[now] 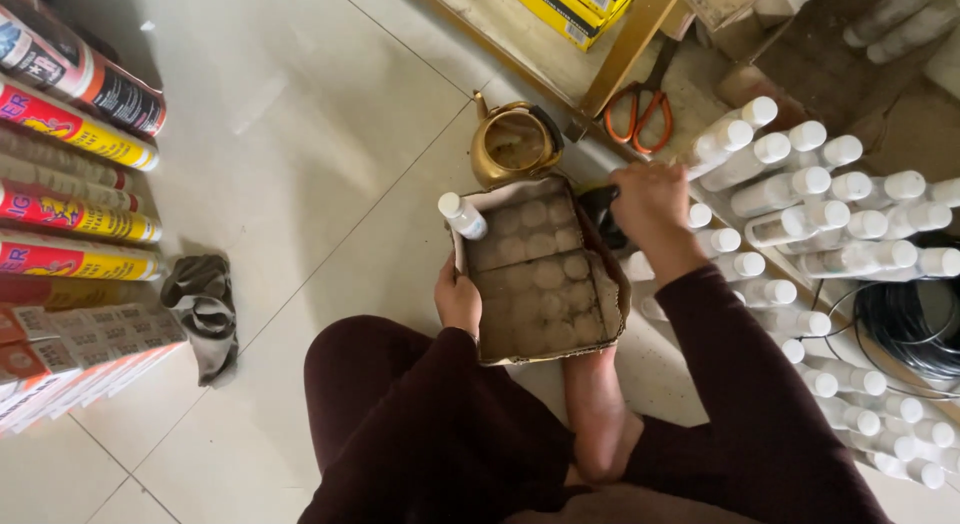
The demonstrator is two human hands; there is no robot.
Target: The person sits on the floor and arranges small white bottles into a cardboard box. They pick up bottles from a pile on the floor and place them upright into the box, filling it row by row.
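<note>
Cardboard tray (545, 284) with round dimples rests on the tiled floor (300, 164) against the person's bare foot (597, 414), one white-capped bottle (462, 216) standing in its far left corner. Left hand (458, 302) curls around the tray's left edge — fingers under, thumb on top — with the dark sleeve bent over the knee. Right hand (650, 199) reaches out, knuckles up, fingers closed down among the heap of white-capped bottles (800, 224); whether it grips one cannot be told. Brass kettle (512, 142) stands just beyond the tray.
</note>
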